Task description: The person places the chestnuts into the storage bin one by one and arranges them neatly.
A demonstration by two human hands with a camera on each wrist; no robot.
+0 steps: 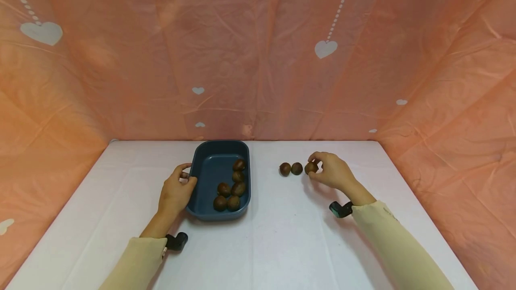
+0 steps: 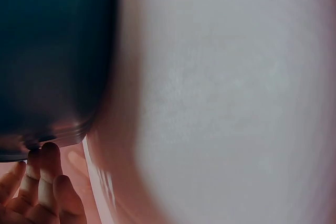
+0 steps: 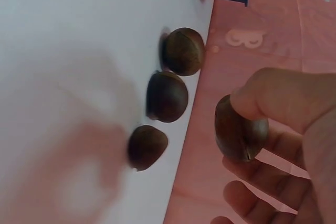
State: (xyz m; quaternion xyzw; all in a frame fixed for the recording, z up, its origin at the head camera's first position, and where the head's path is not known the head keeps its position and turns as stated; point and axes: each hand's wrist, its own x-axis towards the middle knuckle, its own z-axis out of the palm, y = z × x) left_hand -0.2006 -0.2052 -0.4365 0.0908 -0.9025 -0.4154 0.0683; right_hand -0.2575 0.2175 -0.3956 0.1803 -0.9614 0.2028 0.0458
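A dark blue rectangular dish (image 1: 207,178) holds several brown chestnuts (image 1: 238,188) along its right side and near end. My left hand (image 1: 173,194) grips the dish's left side, thumb at the rim; in the left wrist view its fingertips (image 2: 50,153) meet the outer wall. To the right of the dish, my right hand (image 1: 332,173) pinches a chestnut (image 3: 239,129) between thumb and fingers. Beside it in the right wrist view, three chestnuts (image 3: 168,96) lie in a row on the white table. In the head view, the held one overlaps the row's right end.
The white-covered table (image 1: 274,245) ends at an orange cloth backdrop (image 1: 282,79) printed with pale hearts, which also encloses both sides. Black wrist cameras (image 1: 340,209) are strapped at both sleeves.
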